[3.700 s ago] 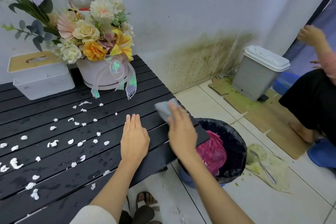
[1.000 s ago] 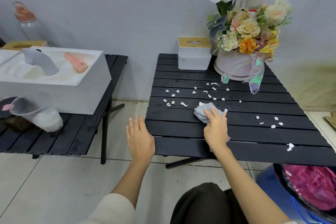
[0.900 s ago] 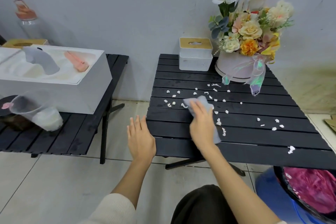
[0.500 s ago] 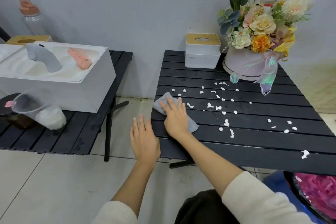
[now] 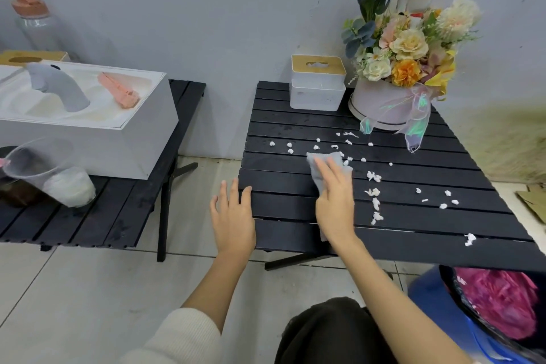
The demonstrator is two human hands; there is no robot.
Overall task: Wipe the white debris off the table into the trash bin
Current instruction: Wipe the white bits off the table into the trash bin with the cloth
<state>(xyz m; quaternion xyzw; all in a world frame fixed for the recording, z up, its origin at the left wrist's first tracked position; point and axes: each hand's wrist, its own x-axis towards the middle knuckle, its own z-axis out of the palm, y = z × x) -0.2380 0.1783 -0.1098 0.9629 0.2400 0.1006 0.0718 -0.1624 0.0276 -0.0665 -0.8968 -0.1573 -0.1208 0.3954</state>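
Several small bits of white debris point(image 5: 374, 193) lie scattered over the middle and right of the black slatted table point(image 5: 413, 233). My right hand point(image 5: 335, 199) presses a grey cloth point(image 5: 320, 164) flat on the table, just left of the debris. My left hand point(image 5: 233, 216) rests flat with fingers apart on the table's left front corner, holding nothing. The trash bin point(image 5: 461, 304), lined with a black bag and holding pink waste, stands on the floor under the table's front right corner.
A white tissue box point(image 5: 317, 86) and a flower arrangement in a white pot point(image 5: 393, 74) stand at the table's back. To the left, a second black table point(image 5: 118, 216) carries a white box point(image 5: 88, 127) and a tipped plastic cup point(image 5: 44, 174).
My right hand has slid the cloth from the table's left edge rightwards toward the debris. The left hand has stayed at the table's corner.
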